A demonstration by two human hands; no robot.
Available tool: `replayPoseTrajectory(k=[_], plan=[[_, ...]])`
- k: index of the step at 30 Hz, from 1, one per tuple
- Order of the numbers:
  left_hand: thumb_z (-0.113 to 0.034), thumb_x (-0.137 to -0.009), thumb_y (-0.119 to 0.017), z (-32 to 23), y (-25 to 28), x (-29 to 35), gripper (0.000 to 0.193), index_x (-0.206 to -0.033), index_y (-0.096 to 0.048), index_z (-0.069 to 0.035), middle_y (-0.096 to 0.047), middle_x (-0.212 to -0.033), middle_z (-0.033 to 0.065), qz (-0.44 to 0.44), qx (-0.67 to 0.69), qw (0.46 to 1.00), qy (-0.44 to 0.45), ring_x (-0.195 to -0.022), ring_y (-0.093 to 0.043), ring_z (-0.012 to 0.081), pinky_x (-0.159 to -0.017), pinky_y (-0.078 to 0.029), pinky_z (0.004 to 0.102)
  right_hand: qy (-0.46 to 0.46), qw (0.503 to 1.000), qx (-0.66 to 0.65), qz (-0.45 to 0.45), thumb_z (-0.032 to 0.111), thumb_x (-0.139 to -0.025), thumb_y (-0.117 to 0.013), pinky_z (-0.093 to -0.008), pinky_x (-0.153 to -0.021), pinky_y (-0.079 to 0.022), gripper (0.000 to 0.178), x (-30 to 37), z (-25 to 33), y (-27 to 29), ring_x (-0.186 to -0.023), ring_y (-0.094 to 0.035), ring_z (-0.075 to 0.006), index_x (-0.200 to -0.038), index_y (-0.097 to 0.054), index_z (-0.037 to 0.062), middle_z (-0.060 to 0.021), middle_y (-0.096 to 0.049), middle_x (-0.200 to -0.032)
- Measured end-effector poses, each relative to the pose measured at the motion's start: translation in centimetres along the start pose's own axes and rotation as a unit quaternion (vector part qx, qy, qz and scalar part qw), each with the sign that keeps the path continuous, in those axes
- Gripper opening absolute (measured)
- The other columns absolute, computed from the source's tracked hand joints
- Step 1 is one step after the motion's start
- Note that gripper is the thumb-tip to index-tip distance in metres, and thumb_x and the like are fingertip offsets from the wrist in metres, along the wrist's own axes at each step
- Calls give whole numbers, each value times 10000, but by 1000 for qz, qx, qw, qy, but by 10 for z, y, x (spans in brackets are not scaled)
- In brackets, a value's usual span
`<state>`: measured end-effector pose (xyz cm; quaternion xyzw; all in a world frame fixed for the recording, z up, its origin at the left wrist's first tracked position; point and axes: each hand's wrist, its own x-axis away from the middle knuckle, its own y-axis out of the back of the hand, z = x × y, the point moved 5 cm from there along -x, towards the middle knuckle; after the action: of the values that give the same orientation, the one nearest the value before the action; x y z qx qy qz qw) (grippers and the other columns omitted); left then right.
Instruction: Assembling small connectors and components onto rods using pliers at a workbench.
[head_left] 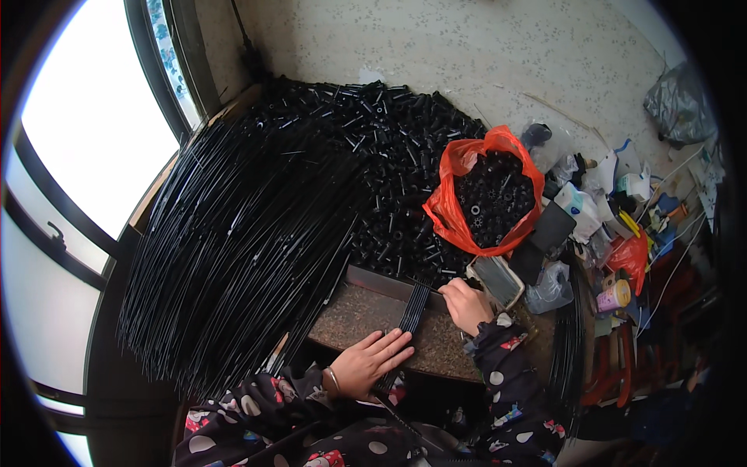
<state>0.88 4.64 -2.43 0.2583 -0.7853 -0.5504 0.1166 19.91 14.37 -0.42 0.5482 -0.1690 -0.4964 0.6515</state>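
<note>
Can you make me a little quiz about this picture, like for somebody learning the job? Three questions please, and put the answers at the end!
1. Pick one: what colour is the open plastic bag full of small black parts?
A) blue
B) orange-red
C) green

2. True or false: the left hand lies with its fingers over a row of thin black rods.

3. Fill the gap: in the picture, the big heap of long black rods lies to the ____ of the right hand.

Key: 1. B; 2. true; 3. left.
</note>
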Motion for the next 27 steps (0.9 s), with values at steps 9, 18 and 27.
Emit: replayPoseTrajectory(k=[9,18,27], plan=[[-401,-599,-644,-4,0,3,980,-1384,-188,-32,-166,-1449,159,3,8,1000,-3,-1346,-161,285,-1071,-166,405,-86,972,-26,-215,146,-760,-610,-388,-641,-451,102,-9,-25,51,-768,-570,-311,-787,-624,49,-110,-566,-798],[-386,-561,-666,-17,-3,9,1014,-1377,-192,-16,-173,-1442,174,0,6,1000,2,-1342,-171,294,-1070,-169,412,-135,973,158,-105,61,-678,-659,-368,-682,-445,55,42,-74,55,-787,-536,-285,-712,-624,34,-99,-530,-764],[-492,-635,-611,-17,-5,11,952,-1370,-227,-25,-193,-1437,169,-5,1,1000,12,-1342,-174,288,-1066,-159,422,-38,997,-22,-61,69,-784,-539,-385,-627,-462,104,7,2,22,-733,-570,-316,-862,-608,65,-111,-555,-791]])
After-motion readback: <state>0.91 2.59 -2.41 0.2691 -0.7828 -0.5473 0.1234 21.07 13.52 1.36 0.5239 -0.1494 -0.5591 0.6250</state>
